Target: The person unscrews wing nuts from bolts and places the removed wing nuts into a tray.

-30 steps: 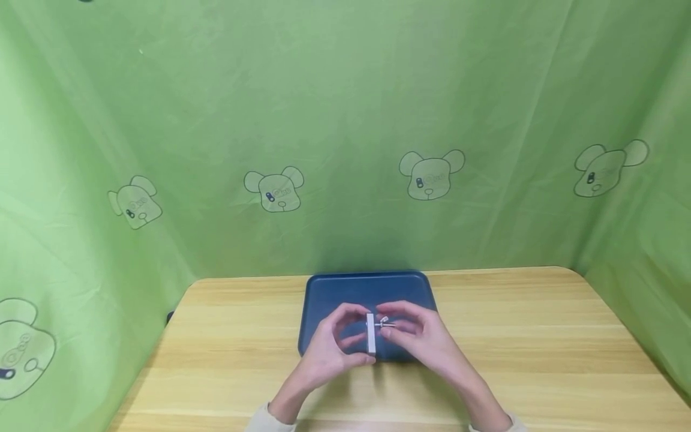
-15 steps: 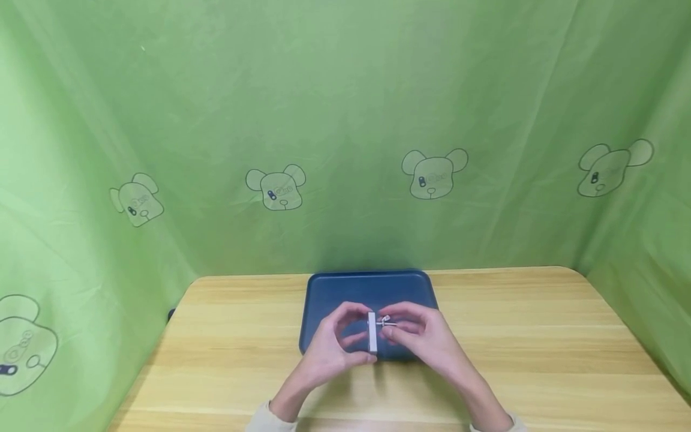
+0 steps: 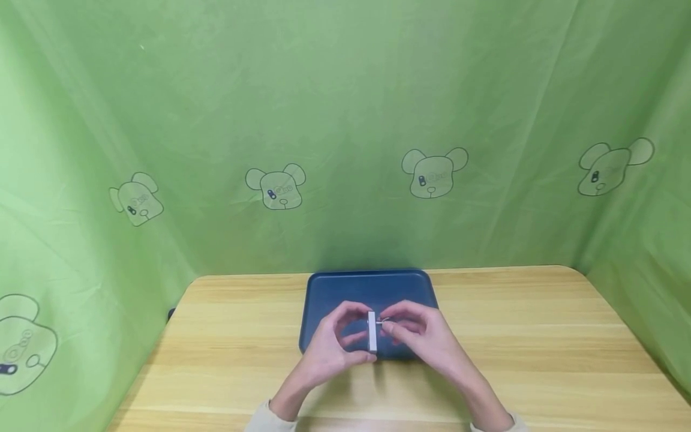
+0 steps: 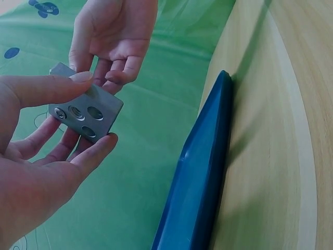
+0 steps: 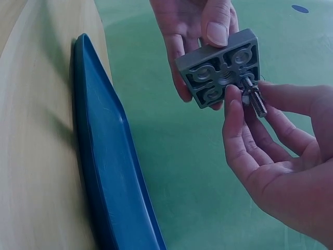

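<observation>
Over the tray, my left hand (image 3: 330,349) grips a square metal block (image 3: 372,333) by its edges, thumb on one side and fingers on the opposite one. Several round holes show on the face of the block (image 4: 94,113) in the left wrist view. The right wrist view shows its ribbed other face, from which a threaded bolt (image 5: 258,105) sticks out. My right hand (image 3: 427,337) pinches a small wing nut (image 5: 246,98) on that bolt between thumb and fingers. The fingertips partly hide the nut.
A blue tray (image 3: 340,283) lies at the back middle of the wooden table (image 3: 237,336), below and behind both hands. Green curtains (image 3: 345,120) with bear-head drawings enclose the table at the back and sides.
My right thumb and fingers have shifted on the wing nut, which has turned, and they now cover more of it and the bolt. The left hand and block stay nearly still.
</observation>
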Tool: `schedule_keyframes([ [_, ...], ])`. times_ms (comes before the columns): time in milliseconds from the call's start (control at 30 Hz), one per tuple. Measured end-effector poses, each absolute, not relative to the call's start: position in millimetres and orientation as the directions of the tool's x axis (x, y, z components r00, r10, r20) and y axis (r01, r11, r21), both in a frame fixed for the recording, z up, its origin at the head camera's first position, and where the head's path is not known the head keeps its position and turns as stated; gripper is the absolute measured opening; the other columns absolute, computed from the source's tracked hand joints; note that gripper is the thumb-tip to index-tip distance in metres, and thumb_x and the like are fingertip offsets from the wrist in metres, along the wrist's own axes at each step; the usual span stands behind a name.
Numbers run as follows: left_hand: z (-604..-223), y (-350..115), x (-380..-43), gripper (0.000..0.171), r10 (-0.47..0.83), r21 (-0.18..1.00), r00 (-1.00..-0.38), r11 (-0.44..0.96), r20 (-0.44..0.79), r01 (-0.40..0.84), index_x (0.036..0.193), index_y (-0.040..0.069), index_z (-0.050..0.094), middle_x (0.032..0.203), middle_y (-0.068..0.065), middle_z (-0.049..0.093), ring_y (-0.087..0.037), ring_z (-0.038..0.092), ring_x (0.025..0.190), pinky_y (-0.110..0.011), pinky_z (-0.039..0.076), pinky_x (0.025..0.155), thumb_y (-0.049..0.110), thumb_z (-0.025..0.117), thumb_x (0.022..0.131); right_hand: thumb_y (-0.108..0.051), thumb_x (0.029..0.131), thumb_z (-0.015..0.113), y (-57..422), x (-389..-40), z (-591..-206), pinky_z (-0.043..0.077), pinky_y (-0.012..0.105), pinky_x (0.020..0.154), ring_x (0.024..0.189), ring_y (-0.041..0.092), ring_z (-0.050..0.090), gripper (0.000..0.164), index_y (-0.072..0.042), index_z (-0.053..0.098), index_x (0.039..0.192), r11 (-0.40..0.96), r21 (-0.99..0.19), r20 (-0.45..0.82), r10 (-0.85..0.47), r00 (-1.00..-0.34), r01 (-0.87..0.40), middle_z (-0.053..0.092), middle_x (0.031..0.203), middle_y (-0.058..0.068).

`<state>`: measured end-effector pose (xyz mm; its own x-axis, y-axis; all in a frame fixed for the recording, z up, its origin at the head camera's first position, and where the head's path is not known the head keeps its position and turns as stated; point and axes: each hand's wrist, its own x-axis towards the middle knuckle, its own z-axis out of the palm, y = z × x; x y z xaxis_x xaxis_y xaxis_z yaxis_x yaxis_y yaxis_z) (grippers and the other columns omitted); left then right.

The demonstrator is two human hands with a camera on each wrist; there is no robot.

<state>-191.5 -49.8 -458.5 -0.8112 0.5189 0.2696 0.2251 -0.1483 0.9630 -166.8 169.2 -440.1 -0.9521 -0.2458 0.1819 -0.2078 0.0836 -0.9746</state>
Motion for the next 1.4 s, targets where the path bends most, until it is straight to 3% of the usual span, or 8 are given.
schedule_keyframes([
  [333, -460.7, -49.8, -192.5, 0.072, 0.519, 0.96, -0.808, -0.145, 0.279, 0.239, 0.13, 0.002, 0.057, 0.134, -0.023, 0.054, -0.038, 0.053, 0.131, -0.041, 0.054, 0.106, -0.022, 0.079, 0.066, -0.012, 0.102, 0.063, 169.1, -168.7, -439.7, 0.065, 0.048, 0.083, 0.097, 0.03, 0.073, 0.021, 0.006, 0.069, 0.11, 0.071, -0.972, 0.201, -0.232, -0.952, -0.222, 0.07, 0.108, 0.023],
  [500, -461.4, -49.2, -192.9, 0.071, 0.519, 0.958, -0.806, -0.139, 0.286, 0.251, 0.129, 0.004, 0.057, 0.135, -0.026, 0.053, -0.034, 0.054, 0.13, -0.04, 0.055, 0.106, -0.021, 0.079, 0.067, -0.012, 0.099, 0.068, 169.5, -168.6, -440.1, 0.065, 0.041, 0.084, 0.099, 0.033, 0.073, 0.02, 0.004, 0.071, 0.11, 0.077, -0.975, 0.19, -0.212, -0.958, -0.211, 0.071, 0.109, 0.021],
  [767, -460.9, -49.6, -192.6, 0.071, 0.513, 0.959, -0.81, -0.145, 0.284, 0.245, 0.129, 0.006, 0.057, 0.131, -0.012, 0.057, -0.037, 0.053, 0.131, -0.04, 0.055, 0.106, -0.021, 0.078, 0.067, -0.01, 0.096, 0.072, 170.2, -168.5, -442.1, 0.064, 0.04, 0.087, 0.104, 0.032, 0.072, 0.021, 0.003, 0.071, 0.113, 0.053, -0.978, 0.186, -0.203, -0.961, -0.201, 0.069, 0.113, 0.022],
  [967, -461.1, -50.2, -192.6, 0.069, 0.515, 0.955, -0.805, -0.144, 0.295, 0.258, 0.129, 0.004, 0.057, 0.133, -0.02, 0.056, -0.033, 0.054, 0.13, -0.04, 0.054, 0.106, -0.02, 0.079, 0.068, -0.011, 0.094, 0.074, 169.6, -167.6, -440.9, 0.063, 0.036, 0.091, 0.107, 0.024, 0.071, 0.027, 0.004, 0.07, 0.116, 0.066, -0.981, 0.166, -0.2, -0.966, -0.182, 0.07, 0.115, 0.02],
  [1133, -461.9, -50.3, -193.0, 0.071, 0.519, 0.959, -0.807, -0.139, 0.283, 0.247, 0.129, 0.002, 0.056, 0.134, -0.024, 0.054, -0.03, 0.054, 0.13, -0.04, 0.054, 0.107, -0.021, 0.079, 0.066, -0.01, 0.091, 0.077, 169.4, -166.4, -439.8, 0.061, 0.029, 0.094, 0.109, 0.024, 0.071, 0.029, 0.001, 0.071, 0.118, 0.103, -0.978, 0.159, -0.198, -0.967, -0.182, 0.071, 0.116, 0.016],
  [1400, -459.4, -49.1, -192.3, 0.072, 0.524, 0.966, -0.811, -0.141, 0.26, 0.219, 0.13, 0.0, 0.056, 0.134, -0.02, 0.055, -0.033, 0.053, 0.131, -0.042, 0.054, 0.107, -0.024, 0.076, 0.065, 0.0, 0.091, 0.073, 172.5, -166.7, -440.1, 0.063, 0.033, 0.089, 0.104, 0.024, 0.073, 0.033, 0.007, 0.066, 0.122, 0.056, -0.981, 0.166, -0.243, -0.956, -0.185, 0.064, 0.124, 0.027],
])
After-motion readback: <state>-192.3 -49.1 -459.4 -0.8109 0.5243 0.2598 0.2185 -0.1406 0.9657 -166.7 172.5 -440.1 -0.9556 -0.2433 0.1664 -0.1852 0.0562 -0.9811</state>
